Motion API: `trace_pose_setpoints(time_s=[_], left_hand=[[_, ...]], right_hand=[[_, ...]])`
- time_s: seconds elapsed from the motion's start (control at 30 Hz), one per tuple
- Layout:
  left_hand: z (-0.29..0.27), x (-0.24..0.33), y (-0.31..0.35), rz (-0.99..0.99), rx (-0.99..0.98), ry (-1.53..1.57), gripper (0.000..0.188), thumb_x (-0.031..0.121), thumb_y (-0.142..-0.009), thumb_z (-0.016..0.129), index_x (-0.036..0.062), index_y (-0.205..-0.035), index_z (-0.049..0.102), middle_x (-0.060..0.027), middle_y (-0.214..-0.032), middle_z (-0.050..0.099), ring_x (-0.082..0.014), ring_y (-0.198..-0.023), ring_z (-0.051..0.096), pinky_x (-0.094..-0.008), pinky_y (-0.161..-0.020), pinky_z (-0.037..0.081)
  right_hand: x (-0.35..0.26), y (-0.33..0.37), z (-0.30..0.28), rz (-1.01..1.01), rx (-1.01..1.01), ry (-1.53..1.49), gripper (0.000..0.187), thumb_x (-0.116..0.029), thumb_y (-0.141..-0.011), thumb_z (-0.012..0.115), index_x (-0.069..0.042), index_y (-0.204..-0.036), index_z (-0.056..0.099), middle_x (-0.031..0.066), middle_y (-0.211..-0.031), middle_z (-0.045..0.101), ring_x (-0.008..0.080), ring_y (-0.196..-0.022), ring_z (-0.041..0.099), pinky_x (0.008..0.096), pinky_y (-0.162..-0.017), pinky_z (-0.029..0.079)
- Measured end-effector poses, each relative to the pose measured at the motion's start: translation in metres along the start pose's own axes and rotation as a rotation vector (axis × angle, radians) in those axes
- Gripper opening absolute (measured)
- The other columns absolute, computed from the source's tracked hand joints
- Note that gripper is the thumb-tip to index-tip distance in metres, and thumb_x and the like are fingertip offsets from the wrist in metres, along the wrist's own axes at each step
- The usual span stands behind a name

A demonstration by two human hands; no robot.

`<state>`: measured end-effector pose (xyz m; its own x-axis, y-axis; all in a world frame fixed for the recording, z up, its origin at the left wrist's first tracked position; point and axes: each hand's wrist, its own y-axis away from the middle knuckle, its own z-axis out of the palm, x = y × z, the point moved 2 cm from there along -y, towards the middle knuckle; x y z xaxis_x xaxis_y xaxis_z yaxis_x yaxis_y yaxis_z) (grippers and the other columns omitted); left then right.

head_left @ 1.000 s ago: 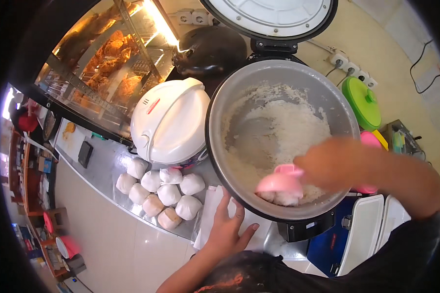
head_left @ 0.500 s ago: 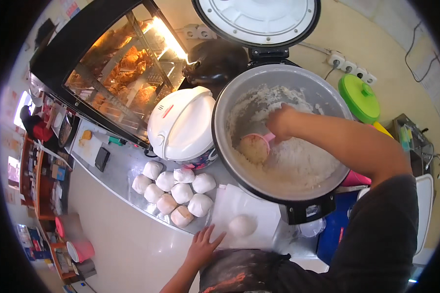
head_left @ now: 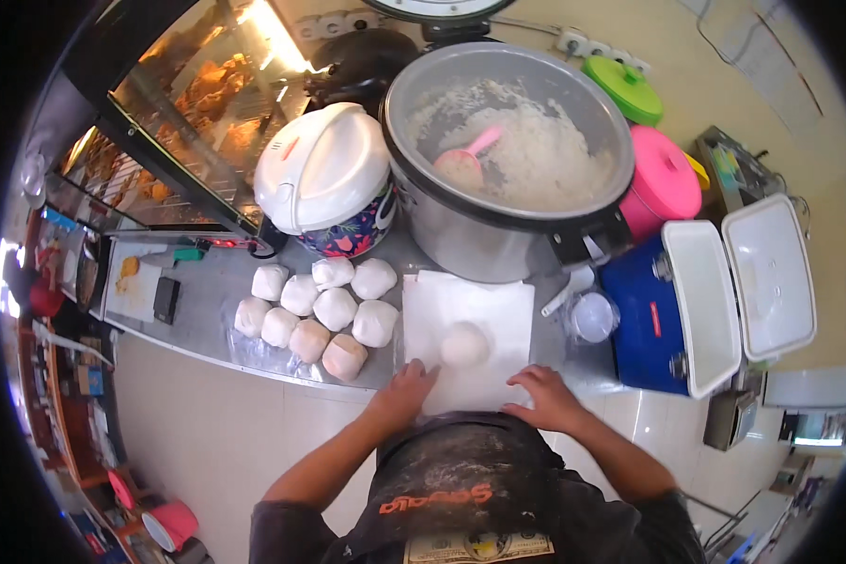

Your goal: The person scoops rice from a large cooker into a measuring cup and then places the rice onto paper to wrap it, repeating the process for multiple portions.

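A dome of white rice (head_left: 464,345) sits on a sheet of white wrapping paper (head_left: 470,299) at the counter's front edge. My left hand (head_left: 403,393) is at the paper's near left edge, its fingers bunched on the sheet. At the near right edge, my right hand (head_left: 545,399) holds nothing, thumb and forefinger apart. Beyond the paper stands a large rice cooker (head_left: 498,240), its lid up and rice (head_left: 545,150) inside. A pink scoop (head_left: 484,141) lies in that rice. To the left are several white paper-wrapped bundles (head_left: 335,308).
A white-lidded flowered rice cooker (head_left: 324,174) stands left of the big one, beside a lit glass cabinet of fried food (head_left: 197,103). On the right are an open blue cooler (head_left: 644,315), a pink lidded tub (head_left: 663,174), a green lid (head_left: 622,89) and a clear plastic cup (head_left: 594,317).
My right hand has let go of the pink scoop, left it in the rice, and come down to the paper's right edge. My left fingers, spread before, are now bunched. The view has shifted.
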<state>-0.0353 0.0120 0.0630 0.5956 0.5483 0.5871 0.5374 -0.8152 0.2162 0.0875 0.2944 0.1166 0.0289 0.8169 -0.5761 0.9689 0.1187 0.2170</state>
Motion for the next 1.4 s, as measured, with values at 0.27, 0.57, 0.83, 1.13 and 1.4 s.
trace_pose_setpoints(time_s=[0.27,0.57,0.83,1.13,1.4], left_hand=[[-0.013,-0.006,0.013,0.073,0.016,-0.204,0.029,0.012,-0.08,0.07,0.0095,-0.109,0.067,-0.0127,-0.113,0.055,-0.0322,-0.111,0.056,-0.0451,-0.093,0.051],[0.022,-0.031,0.013,0.35,0.331,-0.196,0.034,0.01,-0.08,0.071,0.0133,-0.114,0.071,-0.0042,-0.124,0.068,-0.0256,-0.124,0.059,-0.0502,-0.106,0.041],[0.004,-0.055,0.048,-0.093,0.1,0.466,0.022,0.02,-0.1,0.064,0.0037,-0.11,0.074,-0.0038,-0.099,0.075,-0.0163,-0.091,0.067,-0.0358,-0.087,0.049],[0.024,-0.073,0.014,-0.369,0.324,0.564,0.042,0.035,-0.104,0.057,-0.0023,-0.089,0.069,-0.011,-0.071,0.066,-0.0257,-0.068,0.063,-0.0422,-0.067,0.048],[0.033,0.006,0.054,-0.424,0.646,-0.355,0.049,0.036,-0.099,0.057,0.0087,-0.14,0.058,-0.0136,-0.143,0.058,-0.0284,-0.131,0.055,-0.0526,-0.104,0.044]], right_hand=[[0.006,0.013,0.097,0.131,0.393,0.119,0.049,-0.043,-0.081,0.081,-0.02,-0.123,0.07,0.0083,-0.123,0.057,0.033,-0.121,0.048,0.0472,-0.102,0.04],[0.003,0.022,0.083,-0.017,0.37,0.273,0.027,-0.034,-0.086,0.077,-0.018,-0.107,0.075,0.0046,-0.117,0.061,0.031,-0.118,0.051,0.0474,-0.101,0.04],[-0.002,0.037,0.071,-0.078,0.506,-0.156,0.014,-0.02,-0.094,0.073,-0.006,-0.093,0.07,0.0055,-0.091,0.068,0.0266,-0.094,0.064,0.0411,-0.08,0.05],[0.028,-0.03,0.086,0.509,0.093,-0.552,0.033,-0.03,-0.099,0.067,0.001,-0.088,0.06,0.0095,-0.069,0.062,0.0225,-0.064,0.064,0.0389,-0.062,0.051],[0.011,-0.06,0.075,0.242,0.444,0.096,0.019,-0.016,-0.095,0.061,-0.004,-0.109,0.064,0.0194,-0.108,0.068,0.0376,-0.1,0.063,0.0476,-0.087,0.051]])
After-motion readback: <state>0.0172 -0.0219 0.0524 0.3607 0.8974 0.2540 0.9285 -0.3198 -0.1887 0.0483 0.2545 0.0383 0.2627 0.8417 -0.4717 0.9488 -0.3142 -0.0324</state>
